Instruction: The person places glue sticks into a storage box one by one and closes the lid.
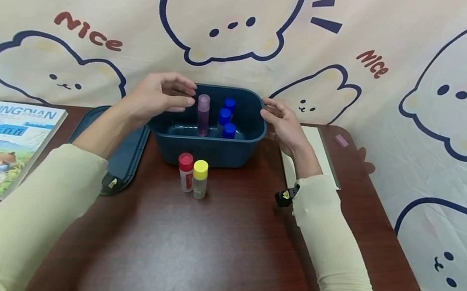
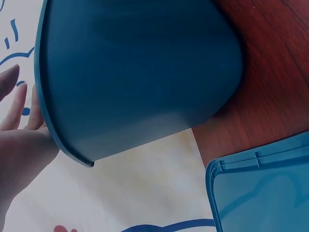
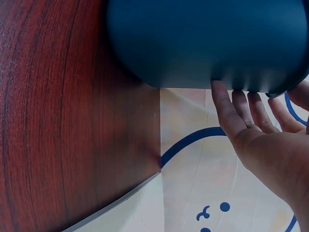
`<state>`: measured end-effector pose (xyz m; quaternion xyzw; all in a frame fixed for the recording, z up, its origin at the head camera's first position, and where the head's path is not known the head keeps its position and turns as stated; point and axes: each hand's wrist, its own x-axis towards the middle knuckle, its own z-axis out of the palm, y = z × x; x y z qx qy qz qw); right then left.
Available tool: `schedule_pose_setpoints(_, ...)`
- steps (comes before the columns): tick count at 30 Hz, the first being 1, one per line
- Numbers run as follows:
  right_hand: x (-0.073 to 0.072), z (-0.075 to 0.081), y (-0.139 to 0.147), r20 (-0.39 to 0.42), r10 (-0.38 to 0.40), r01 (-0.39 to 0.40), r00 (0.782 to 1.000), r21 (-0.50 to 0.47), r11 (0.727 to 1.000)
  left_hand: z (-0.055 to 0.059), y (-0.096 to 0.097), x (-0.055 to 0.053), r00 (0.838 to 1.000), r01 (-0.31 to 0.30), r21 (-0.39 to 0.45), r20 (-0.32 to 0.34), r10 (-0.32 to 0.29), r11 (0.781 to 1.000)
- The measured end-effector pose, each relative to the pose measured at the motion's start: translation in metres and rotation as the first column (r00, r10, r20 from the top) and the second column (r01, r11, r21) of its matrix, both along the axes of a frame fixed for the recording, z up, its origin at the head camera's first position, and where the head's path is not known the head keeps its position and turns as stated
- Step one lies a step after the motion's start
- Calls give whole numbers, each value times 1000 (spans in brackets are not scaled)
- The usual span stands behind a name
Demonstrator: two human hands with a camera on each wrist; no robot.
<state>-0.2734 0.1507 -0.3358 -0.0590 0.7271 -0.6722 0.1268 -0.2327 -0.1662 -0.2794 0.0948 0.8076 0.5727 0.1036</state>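
Reaching round both ends of the dark blue bin (image 1: pixel 209 154), you have it between your hands on the table (image 1: pixel 223 244). Your left hand (image 1: pixel 159 96) is at the left end by the rim, with a clear gap between thumb and fingers; whether it bears on the rim I can't tell. Your right hand (image 1: pixel 282 122) is spread, fingertips against the outside of the right end wall and thumb up near the rim; neither hand closes tightly on anything.

The bin looks like smooth, stiff plastic, so it should be light and hold its shape, though the walls may slide under bare fingertips. Its rim looks like the surest hold: hook your fingers beneath it at both ends. Keep it level, since the purple bottle (image 1: pixel 203 116) and three blue-capped bottles (image 1: pixel 224 117) stand loose inside and could topple. They look light and easy to pinch by the cap. Mind the red-capped bottle (image 1: pixel 185 171) and yellow-capped bottle (image 1: pixel 199 179), standing just in front.
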Motion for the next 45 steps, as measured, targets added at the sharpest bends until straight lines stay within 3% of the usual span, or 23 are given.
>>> schedule_pose_setpoints(16,1,-3,0,-1,11,-11,1000,-21,1000,-4,-9,30,994,57,-97,-85,-65,994)
schedule_pose_setpoints(27,0,-3,0,4,7,-7,1000,-26,1000,-3,-9,46,984,130,-106,-107,-141,986)
schedule_pose_setpoints(34,-1,-3,0,-7,9,-9,1000,-20,1000,-4,-10,52,981,146,-102,-110,-157,984)
schedule_pose_setpoints(40,0,-2,0,-7,7,-7,1000,-12,1000,-6,-12,57,966,202,-142,-135,-222,969)
schedule_pose_setpoints(45,0,-2,0,-5,4,-4,1000,-14,1000,-6,-15,59,935,311,-175,-119,-334,934)
